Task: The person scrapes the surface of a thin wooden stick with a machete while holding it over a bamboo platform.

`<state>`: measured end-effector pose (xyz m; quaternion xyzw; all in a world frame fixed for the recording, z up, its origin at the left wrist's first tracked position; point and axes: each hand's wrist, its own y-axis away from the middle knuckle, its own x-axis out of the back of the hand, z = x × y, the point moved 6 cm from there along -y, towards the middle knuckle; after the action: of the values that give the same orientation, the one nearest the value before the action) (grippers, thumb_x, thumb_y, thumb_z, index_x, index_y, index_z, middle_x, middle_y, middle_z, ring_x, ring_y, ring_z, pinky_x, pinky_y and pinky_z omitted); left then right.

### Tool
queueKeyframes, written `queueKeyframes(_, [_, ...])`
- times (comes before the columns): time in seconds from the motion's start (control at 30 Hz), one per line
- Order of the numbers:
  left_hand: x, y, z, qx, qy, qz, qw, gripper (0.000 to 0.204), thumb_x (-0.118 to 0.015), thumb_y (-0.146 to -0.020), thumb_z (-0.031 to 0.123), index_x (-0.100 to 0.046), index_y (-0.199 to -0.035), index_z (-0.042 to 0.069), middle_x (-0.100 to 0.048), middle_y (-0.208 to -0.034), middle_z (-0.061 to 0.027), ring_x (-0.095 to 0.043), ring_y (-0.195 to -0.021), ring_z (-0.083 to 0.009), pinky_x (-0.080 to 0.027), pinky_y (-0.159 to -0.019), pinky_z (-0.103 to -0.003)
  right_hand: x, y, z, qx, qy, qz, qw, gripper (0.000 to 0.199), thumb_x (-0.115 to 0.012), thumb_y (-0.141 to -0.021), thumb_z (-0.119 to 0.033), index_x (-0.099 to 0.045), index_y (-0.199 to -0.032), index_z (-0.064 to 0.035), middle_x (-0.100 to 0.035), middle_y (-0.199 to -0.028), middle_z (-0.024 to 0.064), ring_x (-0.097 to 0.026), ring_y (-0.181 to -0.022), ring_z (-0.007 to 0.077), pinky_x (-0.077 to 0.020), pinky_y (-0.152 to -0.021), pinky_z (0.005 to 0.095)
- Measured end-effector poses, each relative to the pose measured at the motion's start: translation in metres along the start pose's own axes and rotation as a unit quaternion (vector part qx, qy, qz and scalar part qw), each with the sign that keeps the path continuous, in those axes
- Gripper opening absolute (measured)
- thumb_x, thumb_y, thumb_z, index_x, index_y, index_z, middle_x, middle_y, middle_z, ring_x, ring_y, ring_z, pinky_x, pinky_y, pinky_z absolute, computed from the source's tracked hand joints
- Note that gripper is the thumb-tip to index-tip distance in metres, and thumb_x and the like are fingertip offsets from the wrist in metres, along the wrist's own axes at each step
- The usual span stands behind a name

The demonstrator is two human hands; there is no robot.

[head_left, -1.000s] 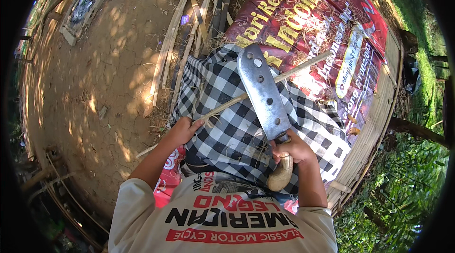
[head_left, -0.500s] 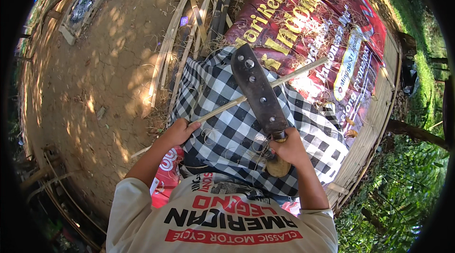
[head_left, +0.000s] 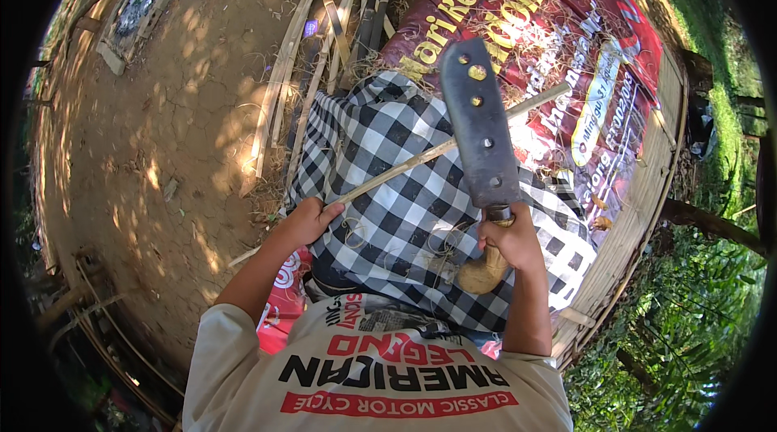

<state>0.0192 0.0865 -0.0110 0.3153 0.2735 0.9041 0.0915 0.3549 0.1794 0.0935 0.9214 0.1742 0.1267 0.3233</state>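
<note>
My left hand (head_left: 307, 222) is closed round a thin bamboo strip (head_left: 396, 170), which slants over my lap from lower left to upper right. Its far end reaches past the cleaver, and its near end sticks out behind my wrist. In my right hand (head_left: 513, 236) is the wooden handle of a broad, dark cleaver (head_left: 483, 129) with several round holes in its blade. The blade points away from me and crosses over the strip, hiding a short piece of it; whether they touch I cannot tell. A black-and-white checked cloth (head_left: 388, 213) covers my legs, with thin shavings on it.
Several long split bamboo strips (head_left: 283, 68) lie on the bare earth ahead, left of a dark red printed banner (head_left: 421, 36) strewn with curly shavings. A slatted bamboo edge (head_left: 623, 262) runs along the right, with green plants (head_left: 672, 335) beyond.
My right hand has moved the cleaver to the right and a little away from me along the strip, its blade turning more upright. My left hand and the strip have barely shifted.
</note>
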Motion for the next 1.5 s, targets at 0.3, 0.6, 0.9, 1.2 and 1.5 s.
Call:
queueKeyframes(0.3, [0.003, -0.001, -0.002, -0.007, -0.016, 0.007, 1.0, 0.079, -0.05, -0.089, 0.06, -0.056, -0.063, -0.014, -0.051, -0.053, -0.0266, -0.057, -0.052, -0.0352, -0.045, -0.055, -0.043, 0.003, -0.003, -0.009, 0.017, 0.048, -0.011, 0.999, 0.011, -0.065, -0.07, -0.003, -0.06, -0.074, 0.0069, -0.06, -0.062, 0.0088, -0.06, -0.054, 0.015, -0.0463, -0.052, 0.0292])
queueKeyframes(0.6, [0.007, 0.002, 0.009, 0.004, -0.014, -0.031, 0.999, 0.076, -0.048, -0.091, 0.058, -0.06, -0.074, -0.016, -0.058, -0.06, -0.0262, -0.063, -0.062, -0.0322, -0.047, -0.061, -0.041, -0.015, 0.016, 0.006, -0.029, 0.057, -0.038, 0.997, 0.014, -0.064, -0.071, 0.0, -0.058, -0.082, 0.0078, -0.06, -0.065, 0.0091, -0.059, -0.054, 0.0152, -0.0461, -0.052, 0.029])
queueKeyframes(0.9, [0.01, 0.008, 0.008, -0.019, 0.004, -0.005, 1.0, 0.062, -0.049, -0.094, 0.049, -0.063, -0.084, -0.011, -0.061, -0.067, -0.0206, -0.063, -0.068, -0.0257, -0.048, -0.066, -0.039, 0.029, 0.051, 0.023, 0.059, -0.08, 0.113, 0.989, 0.01, -0.061, -0.071, 0.005, -0.055, -0.079, 0.0059, -0.058, -0.063, 0.0078, -0.057, -0.052, 0.0142, -0.0451, -0.049, 0.0278])
queueKeyframes(1.2, [0.041, 0.032, 0.099, -0.067, 0.022, 0.057, 0.996, 0.044, -0.05, -0.097, 0.033, -0.06, -0.086, -0.008, -0.045, -0.058, -0.0049, -0.041, -0.058, -0.0128, -0.037, -0.054, -0.033, 0.066, 0.097, 0.014, 0.192, -0.111, 0.255, 0.941, 0.01, -0.063, -0.072, 0.001, -0.057, -0.08, 0.0046, -0.06, -0.064, 0.0079, -0.058, -0.056, 0.0124, -0.0465, -0.053, 0.028])
queueKeyframes(1.5, [0.002, 0.041, 0.102, 0.086, 0.389, -0.28, 0.874, 0.057, -0.025, -0.099, 0.057, -0.027, -0.06, 0.015, -0.022, -0.053, 0.0071, -0.016, -0.043, -0.0061, -0.014, -0.04, -0.023, 0.08, 0.129, -0.035, 0.326, 0.109, 0.324, 0.882, 0.024, -0.068, -0.065, -0.005, -0.06, -0.087, 0.0022, -0.058, -0.064, 0.013, -0.058, -0.053, 0.0239, -0.0471, -0.052, 0.0309])
